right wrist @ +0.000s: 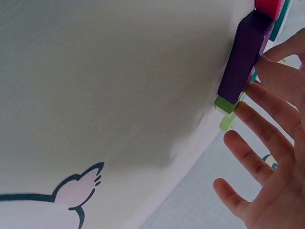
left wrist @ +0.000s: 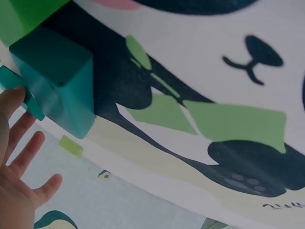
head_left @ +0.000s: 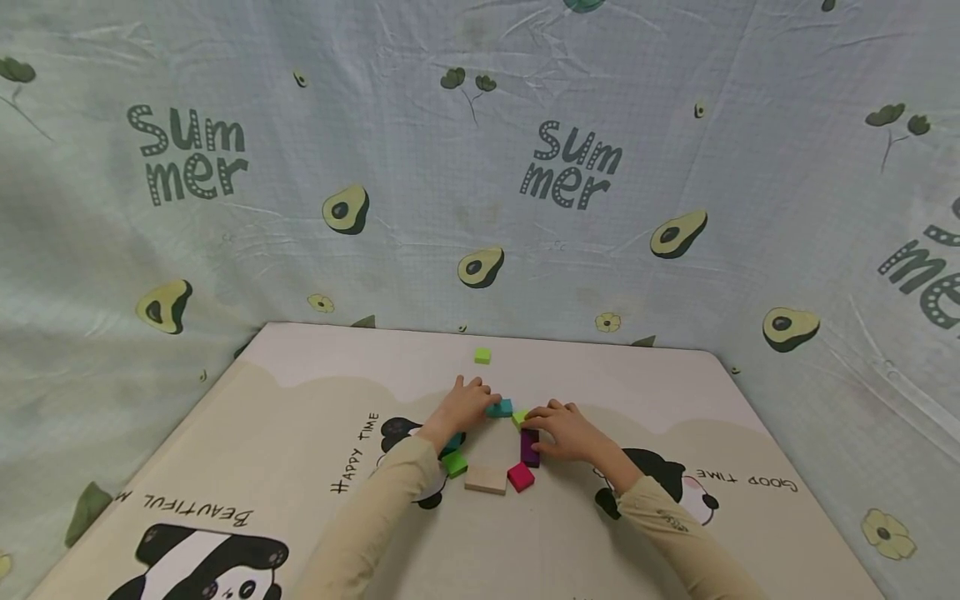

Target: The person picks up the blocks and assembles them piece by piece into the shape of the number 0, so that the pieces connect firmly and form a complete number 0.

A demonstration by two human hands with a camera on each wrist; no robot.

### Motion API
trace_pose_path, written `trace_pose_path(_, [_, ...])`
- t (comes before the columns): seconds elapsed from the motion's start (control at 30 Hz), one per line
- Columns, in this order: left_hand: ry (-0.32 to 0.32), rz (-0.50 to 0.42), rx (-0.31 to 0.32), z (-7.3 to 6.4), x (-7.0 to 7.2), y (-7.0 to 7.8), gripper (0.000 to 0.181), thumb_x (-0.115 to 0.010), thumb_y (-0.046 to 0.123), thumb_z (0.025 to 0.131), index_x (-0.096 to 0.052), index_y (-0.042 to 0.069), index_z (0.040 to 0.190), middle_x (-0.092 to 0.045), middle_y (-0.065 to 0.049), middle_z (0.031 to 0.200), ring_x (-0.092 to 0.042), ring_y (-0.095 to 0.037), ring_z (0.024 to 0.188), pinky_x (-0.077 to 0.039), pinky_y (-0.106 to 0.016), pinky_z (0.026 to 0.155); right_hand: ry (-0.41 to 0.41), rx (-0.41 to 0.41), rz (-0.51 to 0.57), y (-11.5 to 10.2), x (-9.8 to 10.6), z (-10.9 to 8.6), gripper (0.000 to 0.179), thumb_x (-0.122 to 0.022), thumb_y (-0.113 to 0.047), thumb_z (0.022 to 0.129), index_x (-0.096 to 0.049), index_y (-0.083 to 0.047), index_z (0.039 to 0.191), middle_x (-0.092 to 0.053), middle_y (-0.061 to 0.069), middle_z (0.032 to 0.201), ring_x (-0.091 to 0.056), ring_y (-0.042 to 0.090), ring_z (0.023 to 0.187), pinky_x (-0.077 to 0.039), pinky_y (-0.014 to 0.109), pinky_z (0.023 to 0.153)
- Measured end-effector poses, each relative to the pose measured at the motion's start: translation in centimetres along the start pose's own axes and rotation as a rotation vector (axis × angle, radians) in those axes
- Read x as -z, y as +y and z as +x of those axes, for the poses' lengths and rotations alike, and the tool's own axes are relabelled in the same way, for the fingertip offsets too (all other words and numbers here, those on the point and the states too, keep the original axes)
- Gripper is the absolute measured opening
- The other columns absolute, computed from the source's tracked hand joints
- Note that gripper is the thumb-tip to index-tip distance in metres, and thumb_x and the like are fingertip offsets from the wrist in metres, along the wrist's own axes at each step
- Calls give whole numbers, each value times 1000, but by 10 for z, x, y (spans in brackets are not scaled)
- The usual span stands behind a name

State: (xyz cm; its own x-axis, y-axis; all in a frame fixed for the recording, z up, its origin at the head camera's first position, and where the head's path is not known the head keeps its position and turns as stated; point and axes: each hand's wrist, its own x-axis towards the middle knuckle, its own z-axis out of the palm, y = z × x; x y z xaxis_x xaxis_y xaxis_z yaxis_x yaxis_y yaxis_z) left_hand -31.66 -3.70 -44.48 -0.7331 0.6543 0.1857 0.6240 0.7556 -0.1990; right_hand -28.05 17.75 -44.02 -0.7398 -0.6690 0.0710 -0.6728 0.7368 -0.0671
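My left hand [head_left: 463, 406] reaches to the far side of a loose ring of coloured blocks. Its thumb and forefinger pinch a small teal block [left wrist: 21, 93]; the other fingers are spread. Nearer that wrist stands a larger teal block [left wrist: 57, 81], partly hidden by the arm in the head view. On the ring's right side, my right hand [head_left: 567, 432] has its thumb and forefinger against the outer side of a purple block [head_left: 529, 448]. Its middle fingertip is right at a light green block [right wrist: 224, 105] at the purple block's far end; the remaining fingers are extended.
A plain wooden block [head_left: 486, 479] forms the near side of the ring, between a green block [head_left: 454, 464] and a red block [head_left: 521, 477]. Farther back lies a lone lime block [head_left: 483, 356]. The panda-print table [head_left: 300, 400] meets an avocado-print curtain [head_left: 405, 275].
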Motion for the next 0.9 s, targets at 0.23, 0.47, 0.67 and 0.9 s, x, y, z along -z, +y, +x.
trace_pose_path(0.23, [50,124,-74,-4,1,-2,23,-59,21,85,-56,24,107,-62,2,99,-54,-16,96,-47,-43,84,0,1,1,0,0,1,34,-63,-28,81,-62,-16,113,-59,4,115,-48,21,95,-38,46,78])
trace_pose_path(0.47, [41,106,-97,-6,2,-3,23,-55,19,88,-54,25,110,-60,3,102,-53,-16,98,-47,-43,85,-9,-9,3,0,0,1,34,-63,-28,81,-62,-16,113,-59,4,115,-48,21,95,-38,47,78])
trace_pose_path(0.67, [41,98,-88,-5,1,-2,24,-54,18,88,-53,26,111,-60,3,104,-53,-16,99,-46,-44,86,-15,-15,13,-1,1,1,34,-64,-28,81,-62,-16,113,-59,4,115,-48,21,95,-38,46,78])
trace_pose_path(0.9, [39,102,-66,-3,2,-1,25,-53,16,88,-54,27,111,-60,4,104,-52,-16,100,-46,-45,86,-16,-18,12,-2,2,1,34,-64,-28,81,-62,-16,113,-59,4,116,-48,22,96,-39,47,78])
